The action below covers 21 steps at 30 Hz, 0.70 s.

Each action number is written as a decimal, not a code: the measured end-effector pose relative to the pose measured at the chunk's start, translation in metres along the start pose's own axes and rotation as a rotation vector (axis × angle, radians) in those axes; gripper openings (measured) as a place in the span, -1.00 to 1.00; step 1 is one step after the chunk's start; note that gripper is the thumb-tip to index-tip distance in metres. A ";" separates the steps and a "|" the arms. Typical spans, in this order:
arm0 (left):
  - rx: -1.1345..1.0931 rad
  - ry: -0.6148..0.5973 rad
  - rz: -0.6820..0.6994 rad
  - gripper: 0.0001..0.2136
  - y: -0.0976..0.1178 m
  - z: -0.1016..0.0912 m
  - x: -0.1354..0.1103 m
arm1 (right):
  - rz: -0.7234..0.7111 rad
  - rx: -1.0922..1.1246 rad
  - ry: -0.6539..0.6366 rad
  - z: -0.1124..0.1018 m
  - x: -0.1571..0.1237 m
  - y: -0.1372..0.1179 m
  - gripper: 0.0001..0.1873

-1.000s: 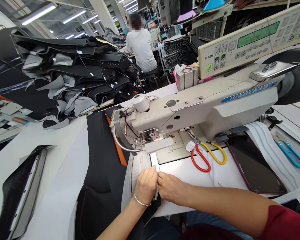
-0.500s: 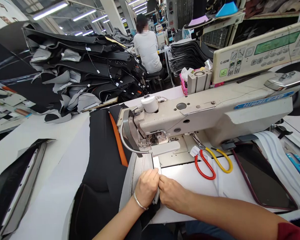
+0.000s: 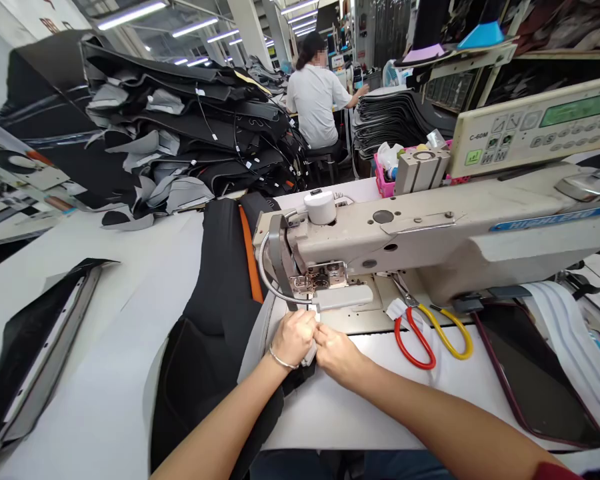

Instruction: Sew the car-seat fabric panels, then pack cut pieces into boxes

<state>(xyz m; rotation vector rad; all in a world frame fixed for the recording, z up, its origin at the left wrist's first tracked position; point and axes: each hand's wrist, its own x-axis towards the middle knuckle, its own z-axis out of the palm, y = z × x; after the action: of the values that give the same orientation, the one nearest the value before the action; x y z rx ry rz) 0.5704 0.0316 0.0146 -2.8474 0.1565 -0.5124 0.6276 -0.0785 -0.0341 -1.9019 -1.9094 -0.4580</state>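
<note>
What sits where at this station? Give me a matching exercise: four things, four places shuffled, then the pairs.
Things
1 scissors
2 pink basket
3 dark-screened phone
4 grey strip

Places
A behind the sewing machine
B pinched between left hand and right hand
C on the table, right of the scissors
D under the machine's arm, right of the hands

Pairs: 1-D, 2-A, 3-C, 4-B

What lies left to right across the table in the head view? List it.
Black-and-grey panel → black fabric → left hand → grey strip pinched between both hands → right hand → red-and-yellow scissors → dark phone.
</note>
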 end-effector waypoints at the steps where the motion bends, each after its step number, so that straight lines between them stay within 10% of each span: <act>1: 0.003 0.001 -0.013 -0.81 -0.001 0.002 0.002 | 0.014 -0.003 0.015 0.002 0.001 0.003 -0.87; 21: 0.121 0.021 -0.227 -0.83 0.020 -0.005 -0.006 | 0.055 0.184 -0.029 -0.007 -0.004 0.011 -0.76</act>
<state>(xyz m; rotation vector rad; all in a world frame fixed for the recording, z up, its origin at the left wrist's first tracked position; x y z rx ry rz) 0.5622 0.0121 0.0121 -2.7563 -0.1896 -0.5754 0.6395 -0.0857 -0.0305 -1.8445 -1.8428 -0.2305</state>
